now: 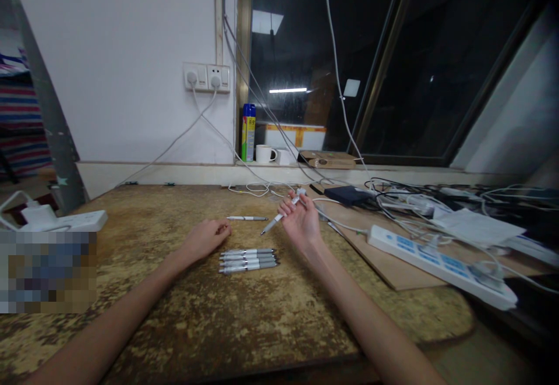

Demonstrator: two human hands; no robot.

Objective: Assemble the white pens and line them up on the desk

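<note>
My right hand (302,219) is raised above the table, palm turned up, its fingers closed on a white and grey pen (274,222) whose tip slants down to the left. Lower and to the left, my left hand (210,237) rests on the tabletop with its fingers curled in; nothing shows in them. Just beyond those fingers lies a single pen (248,218), its left end close to the fingertips. Nearer to me, several similar pens (248,260) lie side by side in a row, between my two forearms.
The worn wooden table (244,321) has a white power strip (441,265) on a brown board (384,268) at right, among tangled cables. Another power strip (82,221) is at left. A spray can (248,133) and white mug (264,153) stand on the window ledge.
</note>
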